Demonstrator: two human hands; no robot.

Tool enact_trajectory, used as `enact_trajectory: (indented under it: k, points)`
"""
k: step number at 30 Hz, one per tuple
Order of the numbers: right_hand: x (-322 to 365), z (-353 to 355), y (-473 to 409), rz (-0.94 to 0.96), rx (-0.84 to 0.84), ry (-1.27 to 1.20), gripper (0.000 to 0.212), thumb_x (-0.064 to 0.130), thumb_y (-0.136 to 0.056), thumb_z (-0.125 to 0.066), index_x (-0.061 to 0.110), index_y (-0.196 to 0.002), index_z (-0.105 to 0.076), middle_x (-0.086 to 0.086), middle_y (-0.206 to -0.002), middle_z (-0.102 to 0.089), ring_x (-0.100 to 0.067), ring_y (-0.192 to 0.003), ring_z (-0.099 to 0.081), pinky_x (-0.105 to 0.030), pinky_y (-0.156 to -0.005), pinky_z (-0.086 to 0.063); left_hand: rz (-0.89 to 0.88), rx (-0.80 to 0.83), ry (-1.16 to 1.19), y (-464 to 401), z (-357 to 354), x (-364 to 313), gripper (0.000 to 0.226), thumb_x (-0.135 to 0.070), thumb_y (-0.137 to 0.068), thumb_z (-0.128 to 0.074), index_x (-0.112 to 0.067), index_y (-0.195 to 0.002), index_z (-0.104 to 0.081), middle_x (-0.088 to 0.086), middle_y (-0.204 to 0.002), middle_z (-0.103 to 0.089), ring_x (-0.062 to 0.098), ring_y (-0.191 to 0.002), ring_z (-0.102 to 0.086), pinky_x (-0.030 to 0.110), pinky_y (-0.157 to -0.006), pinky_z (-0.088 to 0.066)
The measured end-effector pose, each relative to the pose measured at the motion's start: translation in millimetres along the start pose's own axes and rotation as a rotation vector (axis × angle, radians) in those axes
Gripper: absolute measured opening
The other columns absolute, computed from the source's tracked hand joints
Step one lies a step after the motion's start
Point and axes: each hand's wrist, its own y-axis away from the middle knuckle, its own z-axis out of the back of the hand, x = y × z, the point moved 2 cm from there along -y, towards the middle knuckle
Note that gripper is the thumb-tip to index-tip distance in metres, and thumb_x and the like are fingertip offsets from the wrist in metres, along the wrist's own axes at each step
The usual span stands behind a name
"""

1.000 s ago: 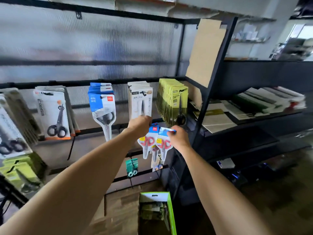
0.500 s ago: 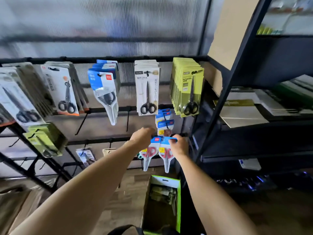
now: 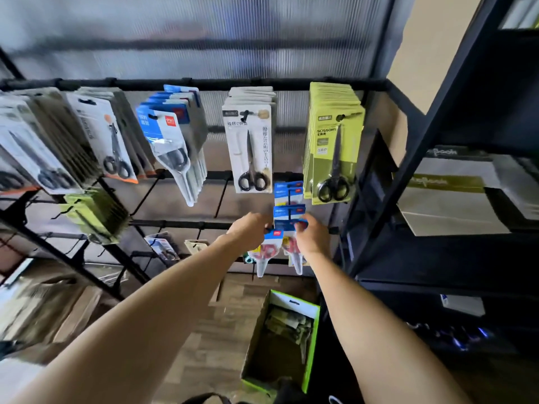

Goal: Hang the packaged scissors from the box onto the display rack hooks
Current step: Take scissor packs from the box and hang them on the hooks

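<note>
Packs of red-handled scissors (image 3: pixel 269 247) sit in both your grips: left hand (image 3: pixel 251 230) and right hand (image 3: pixel 311 235) each pinch a blue-topped card just below the hung blue packs (image 3: pixel 288 209). At 1 o'clock, the green pack (image 3: pixel 335 147) reads "SCISSORS" and "GRIP". At 6 o'clock lies the green-rimmed box (image 3: pixel 312 339).

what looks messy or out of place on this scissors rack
The lime-green packs on the lower left hook hang tilted and fanned out, unlike the straight lime-green stack at upper right. Nothing looks spilled or damaged.
</note>
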Motion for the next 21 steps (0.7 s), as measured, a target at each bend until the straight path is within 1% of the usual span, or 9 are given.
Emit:
enact_trajectory:
  k: [4, 7, 9, 12, 14, 16, 17, 19, 21]
  points:
    - [1.0, -3.9, 0.4, 0.032, -0.035, -0.026, 0.017, 0.021, -0.095, -0.056, 0.017, -0.110, -0.064, -0.010, -0.109, -0.070, -0.032, -0.100, -0.064, -0.031, -0.071, -0.044, -0.014, -0.002, 0.014, -3.7, -1.6, 2.9, 0.045, -0.001, -0.089, -0.052, -0.033, -0.117, -0.065, 0.000, -0.098, -0.069, 0.026, -0.082, -0.063, 0.035, -0.068, -0.054]
    - [-2.0, -9.7, -4.6, -0.001, -0.040, 0.015, 0.021, 0.025, -0.096, -0.054, 0.019, -0.115, -0.062, -0.008, -0.112, -0.070, -0.031, -0.103, -0.064, -0.030, -0.071, -0.045, -0.012, -0.007, -0.007, -5.0, -1.3, 1.7, 0.024, -0.010, -0.093, -0.057, -0.024, -0.110, -0.066, 0.001, -0.094, -0.067, 0.024, -0.077, -0.058, 0.031, -0.063, -0.047]
    - [1.4, -11.1, -7.0, -0.037, -0.033, 0.045, 0.025, 0.027, -0.096, -0.055, 0.017, -0.119, -0.055, -0.009, -0.118, -0.067, -0.032, -0.107, -0.063, -0.034, -0.075, -0.049, -0.005, -0.010, -0.017, -4.1, -0.9, 0.8, 0.017, -0.013, -0.093, -0.058, -0.022, -0.105, -0.065, 0.001, -0.090, -0.062, 0.025, -0.076, -0.057, 0.031, -0.063, -0.044]
    - [-0.3, -10.4, -8.2, -0.184, -0.026, 0.052, 0.045, 0.027, -0.093, -0.062, 0.012, -0.130, -0.041, -0.015, -0.132, -0.054, -0.033, -0.117, -0.057, -0.040, -0.079, -0.053, -0.019, 0.003, 0.001, -2.9, -1.9, -1.0, 0.021, -0.012, -0.092, -0.058, -0.026, -0.106, -0.065, 0.000, -0.097, -0.067, 0.026, -0.081, -0.062, 0.038, -0.071, -0.055]
    - [-5.5, -8.8, -8.5, -0.222, 0.043, 0.118, 0.045, 0.026, -0.091, -0.064, 0.009, -0.128, -0.044, -0.016, -0.129, -0.055, -0.032, -0.112, -0.059, -0.037, -0.074, -0.053, -0.014, 0.010, 0.009, -2.8, -0.7, -3.2, 0.025, -0.010, -0.092, -0.058, -0.027, -0.110, -0.066, 0.000, -0.098, -0.069, 0.026, -0.082, -0.064, 0.038, -0.073, -0.057]
    - [-9.1, -11.4, -7.2, -0.124, 0.223, 0.135, 0.025, 0.022, -0.088, -0.066, 0.012, -0.109, -0.057, -0.009, -0.110, -0.066, -0.024, -0.092, -0.064, -0.031, -0.068, -0.053, -0.005, 0.015, -0.010, -3.8, 0.2, -6.3, 0.021, -0.010, -0.093, -0.058, -0.023, -0.107, -0.067, 0.003, -0.097, -0.068, 0.027, -0.080, -0.063, 0.035, -0.070, -0.055]
    - [-10.5, -13.1, -5.6, -0.059, 0.299, 0.104, 0.020, 0.020, -0.085, -0.069, 0.014, -0.101, -0.059, -0.004, -0.100, -0.067, -0.021, -0.086, -0.064, -0.031, -0.070, -0.054, -0.005, 0.015, -0.022, -5.6, 0.0, -7.6, 0.018, -0.010, -0.093, -0.057, -0.021, -0.104, -0.066, 0.006, -0.096, -0.068, 0.028, -0.079, -0.063, 0.035, -0.068, -0.053]
    - [-8.0, -14.7, -0.8, 0.073, 0.366, 0.007, 0.025, 0.020, -0.084, -0.071, 0.017, -0.106, -0.060, 0.002, -0.098, -0.066, -0.018, -0.088, -0.064, -0.030, -0.078, -0.053, -0.008, 0.015, -0.045, -6.4, 0.6, -12.5, 0.014, -0.010, -0.093, -0.056, -0.018, -0.100, -0.065, 0.008, -0.094, -0.067, 0.029, -0.078, -0.061, 0.033, -0.064, -0.049]
    - [-4.7, -12.7, 2.1, 0.157, 0.327, -0.075, 0.026, 0.022, -0.090, -0.066, 0.017, -0.115, -0.063, -0.002, -0.104, -0.070, -0.021, -0.093, -0.066, -0.030, -0.077, -0.051, -0.023, 0.014, -0.051, -7.6, 0.4, -17.9, 0.015, -0.009, -0.094, -0.054, -0.019, -0.099, -0.064, 0.009, -0.095, -0.066, 0.029, -0.078, -0.060, 0.033, -0.063, -0.048]
